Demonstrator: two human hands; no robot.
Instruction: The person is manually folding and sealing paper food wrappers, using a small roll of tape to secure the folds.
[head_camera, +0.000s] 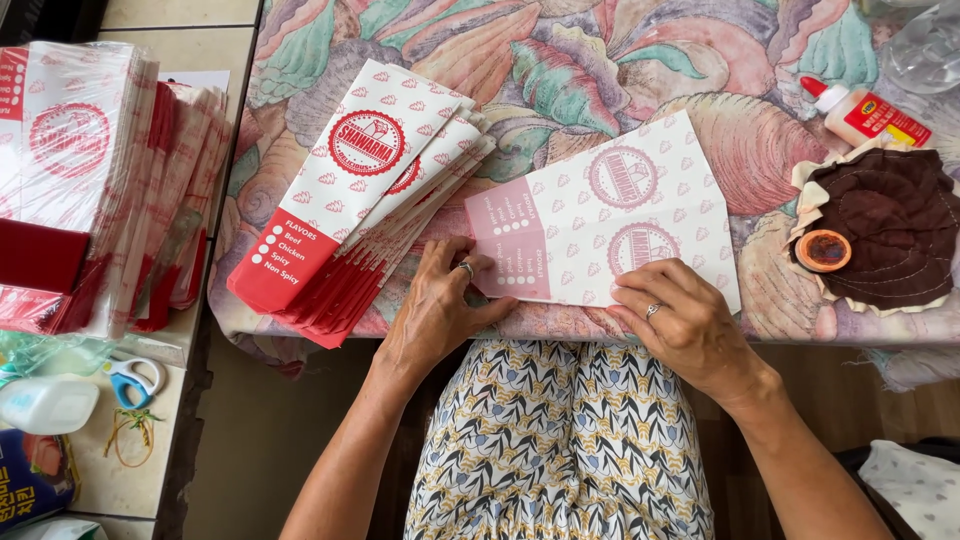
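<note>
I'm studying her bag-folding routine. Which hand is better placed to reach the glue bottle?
Right. The right hand rests on the flat paper sheet, on the same side as the glue bottle; the left hand is farther away.

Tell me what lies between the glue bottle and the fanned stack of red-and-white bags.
In the head view, the flat printed sheet under both hands lies between glue bottle and bag stack.
</note>
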